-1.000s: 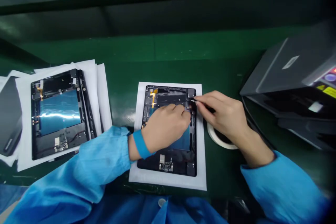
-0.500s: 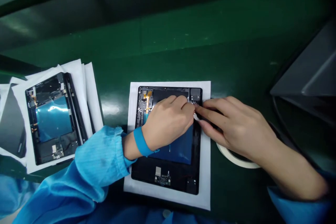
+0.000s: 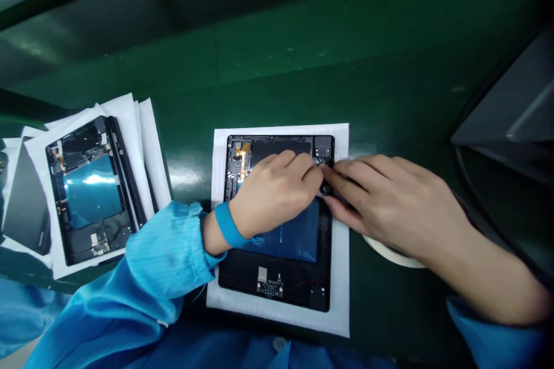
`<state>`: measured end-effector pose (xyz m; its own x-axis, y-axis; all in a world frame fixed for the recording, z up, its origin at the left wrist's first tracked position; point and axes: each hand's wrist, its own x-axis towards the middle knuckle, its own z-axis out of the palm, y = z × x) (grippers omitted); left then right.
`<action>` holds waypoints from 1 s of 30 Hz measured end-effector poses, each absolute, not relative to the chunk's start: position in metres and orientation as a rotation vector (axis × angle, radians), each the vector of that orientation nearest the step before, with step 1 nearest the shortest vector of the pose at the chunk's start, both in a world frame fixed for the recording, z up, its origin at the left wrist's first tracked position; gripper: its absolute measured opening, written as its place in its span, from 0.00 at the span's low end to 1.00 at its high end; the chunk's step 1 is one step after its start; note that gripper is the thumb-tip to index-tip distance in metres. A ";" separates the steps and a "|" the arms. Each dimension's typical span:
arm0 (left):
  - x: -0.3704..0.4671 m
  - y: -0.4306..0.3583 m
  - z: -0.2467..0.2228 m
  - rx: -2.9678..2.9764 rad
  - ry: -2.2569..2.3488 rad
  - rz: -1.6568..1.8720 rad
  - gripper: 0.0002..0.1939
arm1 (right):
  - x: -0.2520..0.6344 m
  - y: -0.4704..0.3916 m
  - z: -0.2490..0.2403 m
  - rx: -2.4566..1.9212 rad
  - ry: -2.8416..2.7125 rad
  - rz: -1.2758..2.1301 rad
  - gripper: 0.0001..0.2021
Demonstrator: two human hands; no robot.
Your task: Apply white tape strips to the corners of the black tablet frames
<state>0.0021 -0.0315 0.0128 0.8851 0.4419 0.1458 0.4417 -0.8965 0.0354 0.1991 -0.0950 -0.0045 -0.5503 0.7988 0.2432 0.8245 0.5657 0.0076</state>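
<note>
One opened tablet (image 3: 298, 236) lay on a white sheet (image 3: 340, 282), apparently to spare it from the green bench (image 3: 190, 144); over the tablet's upper middle, the left hand (image 3: 277, 193) was curled nearly closed, perhaps for steadiness; at its upper right edge, the right hand (image 3: 393, 202) was half closed, fingertips gathered as if for fine control; what either gripped could not be told; right of it sat a pale ring (image 3: 396, 256); well left, a second tablet (image 3: 93, 190).
</note>
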 end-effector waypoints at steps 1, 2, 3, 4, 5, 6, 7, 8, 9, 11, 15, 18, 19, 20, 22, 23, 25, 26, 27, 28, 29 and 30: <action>0.001 -0.035 0.015 3.080 0.709 0.225 0.11 | 0.199 -0.095 -0.004 -1.362 -2.589 -0.182 0.18; -0.001 -0.038 0.018 3.107 0.704 0.208 0.12 | 0.198 -0.096 -0.004 -1.362 -2.587 -0.182 0.18; -0.003 -0.042 0.021 3.127 0.698 0.188 0.12 | 0.198 -0.096 -0.004 -1.358 -2.583 -0.180 0.18; -0.005 -0.046 0.023 3.140 0.693 0.164 0.13 | 0.198 -0.096 -0.004 -1.356 -2.579 -0.174 0.18; -0.007 -0.049 0.024 3.147 0.692 0.139 0.14 | 0.198 -0.096 -0.004 -1.353 -2.575 -0.164 0.19; -0.009 -0.052 0.025 3.151 0.691 0.110 0.15 | 0.198 -0.096 -0.004 -1.355 -2.570 -0.152 0.19; -0.010 -0.054 0.026 3.153 0.692 0.079 0.16 | 0.198 -0.095 -0.005 -1.359 -2.564 -0.138 0.19; -0.012 -0.055 0.025 3.152 0.701 0.047 0.17 | 0.198 -0.095 -0.005 -1.365 -2.556 -0.125 0.19; -0.012 -0.056 0.025 3.149 0.716 0.020 0.18 | 0.198 -0.095 -0.005 -1.369 -2.546 -0.112 0.18; -0.013 -0.057 0.024 3.144 0.751 -0.017 0.20 | 0.198 -0.094 -0.005 -1.369 -2.533 -0.097 0.18; -0.011 -0.057 0.023 3.122 0.844 -0.026 0.20 | 0.198 -0.094 -0.004 -1.356 -2.538 -0.103 0.18; -0.012 -0.056 0.022 3.093 0.930 -0.008 0.20 | 0.197 -0.094 -0.003 -1.360 -2.544 -0.097 0.18; -0.013 -0.055 0.022 3.081 0.977 0.003 0.21 | 0.197 -0.094 -0.003 -1.368 -2.544 -0.088 0.18; -0.014 -0.054 0.021 3.071 1.024 0.017 0.21 | 0.197 -0.094 -0.004 -1.378 -2.543 -0.075 0.18; -0.016 -0.053 0.021 3.082 1.034 0.047 0.20 | 0.197 -0.095 -0.004 -1.393 -2.536 -0.046 0.19; -0.018 -0.052 0.020 3.105 0.969 0.060 0.20 | 0.197 -0.095 -0.005 -1.394 -2.529 -0.036 0.19; -0.019 -0.051 0.020 3.143 0.793 0.068 0.19 | 0.197 -0.095 -0.006 -1.394 -2.520 -0.029 0.19; -0.019 -0.051 0.020 3.142 0.748 0.065 0.19 | 0.197 -0.095 -0.006 -1.394 -2.519 -0.031 0.19; -0.019 -0.051 0.020 3.129 0.753 0.061 0.19 | 0.197 -0.095 -0.006 -1.393 -2.518 -0.037 0.19; -0.019 -0.050 0.019 3.108 0.802 0.058 0.18 | 0.197 -0.095 -0.006 -1.393 -2.518 -0.045 0.19; -0.019 -0.050 0.019 3.086 0.873 0.058 0.18 | 0.197 -0.095 -0.006 -1.392 -2.521 -0.053 0.19; -0.019 -0.050 0.018 3.069 0.934 0.063 0.18 | 0.196 -0.094 -0.006 -1.388 -2.524 -0.061 0.19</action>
<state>-0.0185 -0.0504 0.0184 0.8298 0.5552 0.0573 0.5578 -0.8283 -0.0526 0.1964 -0.0940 -0.0058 -0.5097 0.8244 0.2459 0.8354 0.5426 -0.0875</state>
